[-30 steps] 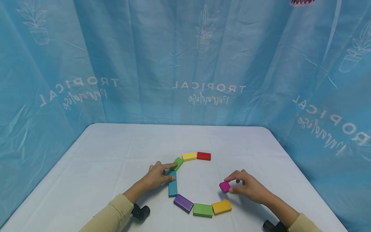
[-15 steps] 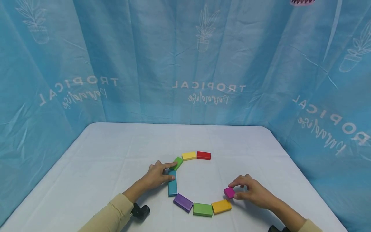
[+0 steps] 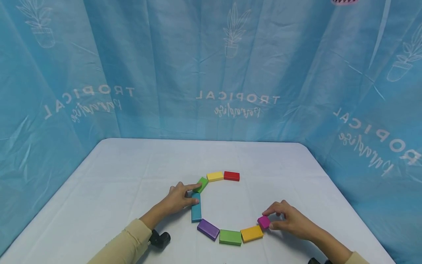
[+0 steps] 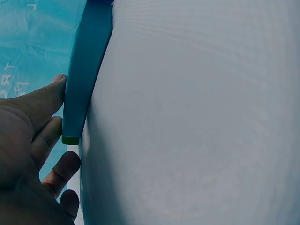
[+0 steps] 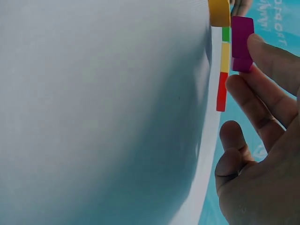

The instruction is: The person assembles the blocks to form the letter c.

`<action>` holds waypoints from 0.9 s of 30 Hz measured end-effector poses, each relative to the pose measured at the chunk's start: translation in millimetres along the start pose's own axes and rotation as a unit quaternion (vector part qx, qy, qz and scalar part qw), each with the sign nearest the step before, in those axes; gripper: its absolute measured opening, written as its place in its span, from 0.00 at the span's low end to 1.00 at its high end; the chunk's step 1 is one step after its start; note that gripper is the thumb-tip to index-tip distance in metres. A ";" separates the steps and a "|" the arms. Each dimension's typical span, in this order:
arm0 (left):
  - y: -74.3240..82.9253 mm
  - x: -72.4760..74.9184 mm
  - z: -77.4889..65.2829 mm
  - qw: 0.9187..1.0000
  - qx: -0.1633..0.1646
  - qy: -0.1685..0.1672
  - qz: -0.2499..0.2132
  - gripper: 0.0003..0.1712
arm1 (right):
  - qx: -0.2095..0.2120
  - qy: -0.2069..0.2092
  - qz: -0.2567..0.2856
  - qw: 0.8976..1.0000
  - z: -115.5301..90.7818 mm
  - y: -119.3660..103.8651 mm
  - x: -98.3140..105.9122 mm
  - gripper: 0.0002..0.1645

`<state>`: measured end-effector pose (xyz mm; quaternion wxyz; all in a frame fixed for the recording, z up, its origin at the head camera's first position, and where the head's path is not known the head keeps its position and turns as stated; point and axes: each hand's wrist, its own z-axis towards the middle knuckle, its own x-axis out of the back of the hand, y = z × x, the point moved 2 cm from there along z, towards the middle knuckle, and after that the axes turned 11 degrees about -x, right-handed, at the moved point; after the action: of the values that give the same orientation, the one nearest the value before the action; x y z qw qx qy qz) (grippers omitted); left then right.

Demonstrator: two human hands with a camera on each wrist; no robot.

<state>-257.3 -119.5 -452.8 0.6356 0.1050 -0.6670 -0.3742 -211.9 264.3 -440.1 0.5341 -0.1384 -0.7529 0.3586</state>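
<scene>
Between thumb and index finger, my right hand [image 3: 291, 220] pinches a small magenta block [image 3: 263, 222] beside the right end of an orange block [image 3: 252, 234]. In the right wrist view a narrow gap shows between the magenta block [image 5: 242, 40] and the orange one [image 5: 219, 12]. My left hand [image 3: 178, 198] rests its index fingertip on a short green block [image 3: 203, 180], its thumb on a teal block [image 3: 196, 213]. Purple [image 3: 208, 229] and longer green [image 3: 230, 237] blocks continue the curve to the orange one. Yellow [image 3: 215, 176] and red [image 3: 232, 176] blocks form its far end.
A white cloth [image 3: 138, 161] covers the table. Blue curtains [image 3: 178, 66] with mirrored lettering hang behind and at both sides. The curve of blocks has a gap on its right side between the red and magenta blocks. A black wrist device [image 3: 159, 240] sits beside the left sleeve.
My right hand has carried the magenta block toward me and slightly right, down to the orange block's right end. My left hand stays in place on the green and teal blocks.
</scene>
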 end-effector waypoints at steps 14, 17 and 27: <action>2.4 2.8 1.9 1.000 0.002 -0.003 0.003 0.34 | 0.019 -0.012 -0.011 1.000 -2.3 4.5 -0.7 0.18; 1.8 2.4 2.5 1.000 0.000 -0.003 0.003 0.34 | 0.026 -0.014 -0.015 0.999 -2.1 5.0 -1.1 0.18; -2.1 -0.3 1.7 1.000 -0.003 -0.004 -0.002 0.34 | 0.033 -0.024 -0.016 0.999 -0.9 7.6 -3.2 0.18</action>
<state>-259.6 -120.1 -454.2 0.6325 0.1031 -0.6681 -0.3781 -211.2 268.1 -447.4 0.5258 -0.0999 -0.7553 0.3783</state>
